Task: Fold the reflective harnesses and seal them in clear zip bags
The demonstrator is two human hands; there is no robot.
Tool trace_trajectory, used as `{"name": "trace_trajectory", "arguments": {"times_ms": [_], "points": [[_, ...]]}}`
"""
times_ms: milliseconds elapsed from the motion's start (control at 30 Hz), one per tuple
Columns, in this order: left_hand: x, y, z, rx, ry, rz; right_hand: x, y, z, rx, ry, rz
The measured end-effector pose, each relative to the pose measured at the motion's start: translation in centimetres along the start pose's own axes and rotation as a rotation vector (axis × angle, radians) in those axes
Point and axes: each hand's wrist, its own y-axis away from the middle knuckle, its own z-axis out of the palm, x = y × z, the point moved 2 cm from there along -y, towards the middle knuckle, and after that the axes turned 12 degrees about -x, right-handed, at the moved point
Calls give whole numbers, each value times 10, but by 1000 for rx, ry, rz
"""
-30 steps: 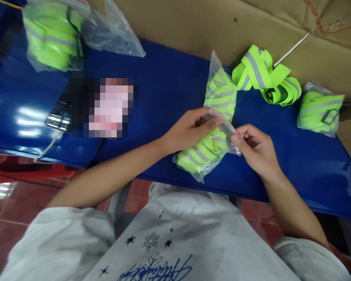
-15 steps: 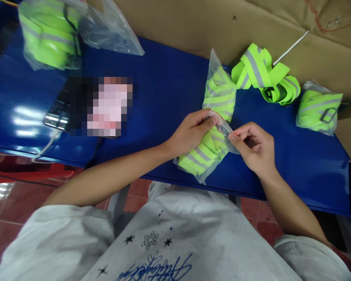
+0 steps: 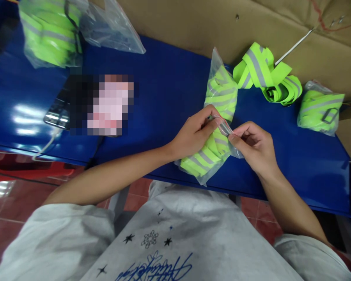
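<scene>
A clear zip bag (image 3: 203, 164) packed with folded neon-yellow reflective strap lies near the table's front edge. My left hand (image 3: 194, 132) is closed, pinching the left part of the bag's red-lined mouth between thumb and fingers. At the other end of that mouth, my right hand (image 3: 253, 146) pinches the plastic with thumb and index finger, its other fingers curled. Whether the seal is closed along its length cannot be made out. Just behind my hands rests a second filled zip bag (image 3: 221, 91), partly covered by the left hand.
Loose reflective straps (image 3: 257, 66) lie at the back, with another filled bag (image 3: 320, 109) to their right. At left are a large filled bag (image 3: 51, 35), a flat clear bag (image 3: 114, 29) and a phone (image 3: 57, 111) on a white cable. Brown cardboard (image 3: 193, 19) borders the blue table (image 3: 163, 78).
My left hand has shifted slightly right along the bag's mouth, its index finger more bent. My right hand keeps its pinch at nearly the same spot.
</scene>
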Motion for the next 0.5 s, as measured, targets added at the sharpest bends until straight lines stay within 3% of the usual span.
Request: {"name": "trace_trajectory", "arguments": {"times_ms": [133,500], "points": [[4,-1,1,-17,-121,32,0,1,2,-47,19,-20],[5,0,4,-50,-307,171,3,6,10,32,248,-121]]}}
